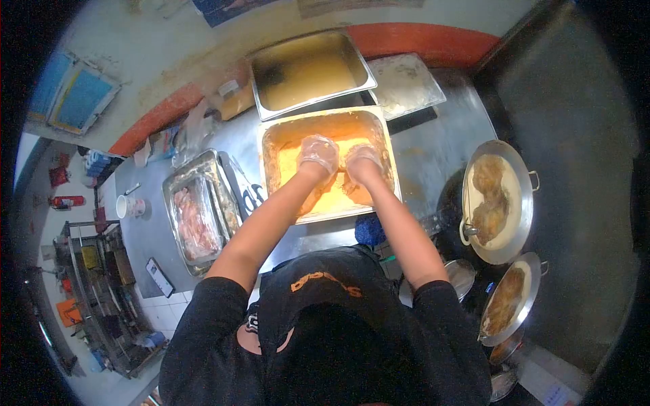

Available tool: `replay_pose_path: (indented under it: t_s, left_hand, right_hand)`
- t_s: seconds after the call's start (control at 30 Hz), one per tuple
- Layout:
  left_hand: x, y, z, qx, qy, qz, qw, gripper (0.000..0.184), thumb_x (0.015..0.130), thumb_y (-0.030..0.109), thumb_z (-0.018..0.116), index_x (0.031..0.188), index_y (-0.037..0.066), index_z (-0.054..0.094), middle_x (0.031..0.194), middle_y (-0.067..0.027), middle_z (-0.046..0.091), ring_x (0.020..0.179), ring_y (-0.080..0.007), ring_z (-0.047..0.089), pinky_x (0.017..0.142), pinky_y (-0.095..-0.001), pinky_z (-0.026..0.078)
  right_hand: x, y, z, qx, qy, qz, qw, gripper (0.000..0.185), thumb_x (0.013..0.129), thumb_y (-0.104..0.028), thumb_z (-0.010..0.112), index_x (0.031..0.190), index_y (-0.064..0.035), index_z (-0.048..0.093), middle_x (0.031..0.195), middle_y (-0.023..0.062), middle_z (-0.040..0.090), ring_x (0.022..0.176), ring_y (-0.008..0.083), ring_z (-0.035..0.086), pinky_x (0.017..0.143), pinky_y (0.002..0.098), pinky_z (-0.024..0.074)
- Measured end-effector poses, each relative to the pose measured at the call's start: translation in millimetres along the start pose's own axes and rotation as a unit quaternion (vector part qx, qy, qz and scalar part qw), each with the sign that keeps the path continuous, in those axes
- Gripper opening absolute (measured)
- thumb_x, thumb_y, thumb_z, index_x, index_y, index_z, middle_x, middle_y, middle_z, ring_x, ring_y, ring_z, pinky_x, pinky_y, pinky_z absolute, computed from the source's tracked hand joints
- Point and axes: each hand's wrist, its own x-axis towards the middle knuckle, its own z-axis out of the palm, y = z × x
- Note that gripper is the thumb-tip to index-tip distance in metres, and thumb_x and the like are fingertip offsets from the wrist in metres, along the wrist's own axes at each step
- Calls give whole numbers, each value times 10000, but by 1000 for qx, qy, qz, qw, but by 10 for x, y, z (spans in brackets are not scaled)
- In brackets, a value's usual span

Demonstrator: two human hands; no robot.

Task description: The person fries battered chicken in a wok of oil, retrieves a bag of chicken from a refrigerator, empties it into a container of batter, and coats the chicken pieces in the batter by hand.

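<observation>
A deep metal tray in front of me holds orange-yellow breading powder. Both hands are inside it, in clear plastic gloves. My left hand presses down near the middle of the powder, its fingers hidden from view. Just to its right, my right hand is also down in the powder, and I cannot make out its fingers. Coated pieces that look like chicken lie under and beside my wrists, partly covered by my forearms.
Left of the breading stands a metal tray with raw meat; a white cup and phone lie farther left. Behind is a tray of yellowish liquid. Two pans of frying food, an upper pan and lower pan, stand right.
</observation>
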Motion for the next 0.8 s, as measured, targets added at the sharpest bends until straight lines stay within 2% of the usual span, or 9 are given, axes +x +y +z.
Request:
replay_pose_path:
  t_s: [0.1,0.17,0.37,0.47,0.57,0.6,0.67,0.7,0.8]
  left_hand:
    - [108,-3,136,-7,-12,4,1000,199,773,182,581,845,66,725,926,-172,694,895,-279,675,759,-386,520]
    - [22,-5,-210,-6,-29,-5,1000,190,768,180,591,839,62,722,934,-179,690,902,-286,675,763,-391,524]
    - [-3,-414,181,-91,-2,-18,996,215,753,213,622,840,33,703,939,-206,673,902,-328,662,775,-429,529]
    - [-20,-460,179,-116,17,-40,992,230,756,221,623,870,34,696,936,-205,670,902,-338,655,792,-429,524]
    - [-65,-510,-24,-105,5,-34,994,231,773,226,611,889,41,689,937,-200,668,917,-339,646,817,-418,513]
    - [-77,-520,-62,-96,-4,-23,995,231,780,228,606,892,44,687,937,-199,667,923,-339,643,826,-413,509]
    - [-175,-165,211,-165,120,-6,979,205,762,208,600,851,40,675,901,-199,662,889,-341,636,812,-417,505]
    - [-180,31,251,-212,156,-6,965,189,748,195,597,827,39,669,876,-201,658,862,-345,633,801,-423,502]
    - [-193,-281,97,-171,119,-90,974,171,739,181,598,826,51,668,875,-206,655,872,-353,630,819,-429,496]
  right_hand:
    - [-120,-78,-266,29,2,45,999,292,778,-124,470,894,19,695,971,228,663,901,352,647,808,426,502]
    - [-201,-76,-368,64,27,76,995,294,782,-123,466,894,24,695,975,231,662,918,350,647,808,427,502]
    - [-159,-43,-428,-64,-39,15,997,272,772,-151,514,918,4,683,955,232,666,866,349,651,803,441,501]
    - [-15,14,-7,25,83,17,996,242,781,-144,521,901,7,668,929,238,659,863,364,642,812,447,488]
    - [-50,-65,-200,187,112,114,969,210,802,-137,510,851,19,641,868,245,641,840,391,620,808,466,469]
    - [-50,-143,-123,184,205,100,956,204,807,-137,506,835,23,631,849,243,633,828,395,614,792,468,470]
    - [-20,-456,119,172,384,70,904,201,819,-137,497,803,29,610,810,239,618,805,402,600,759,473,470]
    - [-42,-637,-163,328,291,168,883,171,791,-123,528,789,26,612,792,234,612,773,396,594,731,466,477]
    - [41,-346,-107,287,228,146,919,114,744,-86,592,798,7,629,851,240,634,806,381,607,751,454,482]
